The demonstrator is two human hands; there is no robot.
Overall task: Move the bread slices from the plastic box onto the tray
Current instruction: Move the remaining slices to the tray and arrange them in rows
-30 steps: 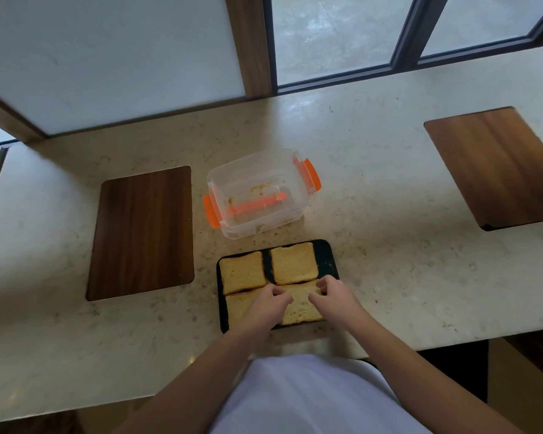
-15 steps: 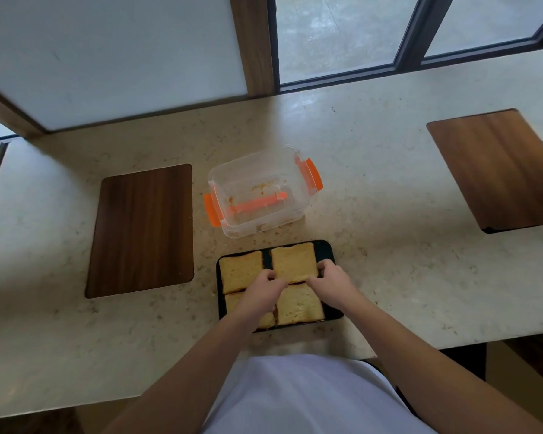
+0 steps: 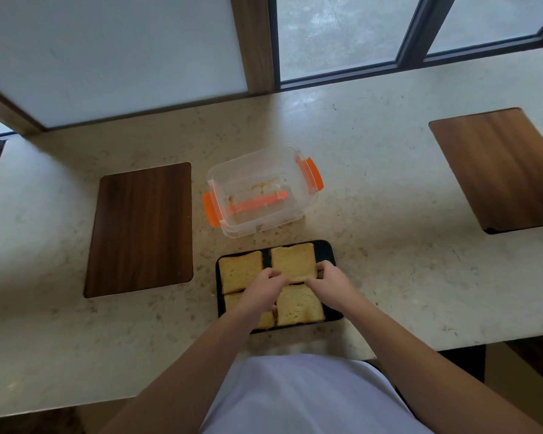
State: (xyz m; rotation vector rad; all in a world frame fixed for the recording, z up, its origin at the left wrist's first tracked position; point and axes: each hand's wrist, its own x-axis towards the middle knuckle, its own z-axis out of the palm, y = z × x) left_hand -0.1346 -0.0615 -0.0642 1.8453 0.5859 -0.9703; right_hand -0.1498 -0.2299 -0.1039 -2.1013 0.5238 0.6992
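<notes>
Several toasted bread slices lie on the black tray (image 3: 330, 249) at the counter's near edge. My left hand (image 3: 264, 288) and my right hand (image 3: 330, 280) pinch the near edge of the far-right bread slice (image 3: 292, 260), one at each near corner. The far-left slice (image 3: 239, 270) and the near-right slice (image 3: 298, 305) lie flat. My left hand and forearm mostly hide the near-left slice. Just beyond the tray stands the clear plastic box (image 3: 290, 170) with orange latches. It holds only crumbs and stains, and an orange bar shows through its bottom.
A dark wooden board (image 3: 141, 230) lies left of the box and tray. Another wooden board (image 3: 499, 167) lies at the far right. A window frame and wall run along the counter's back edge. The counter's near edge is right under the tray.
Both hands have moved away from me, from the near-right slice to the near edge of the far-right slice. The near-right slice now lies uncovered on the tray.
</notes>
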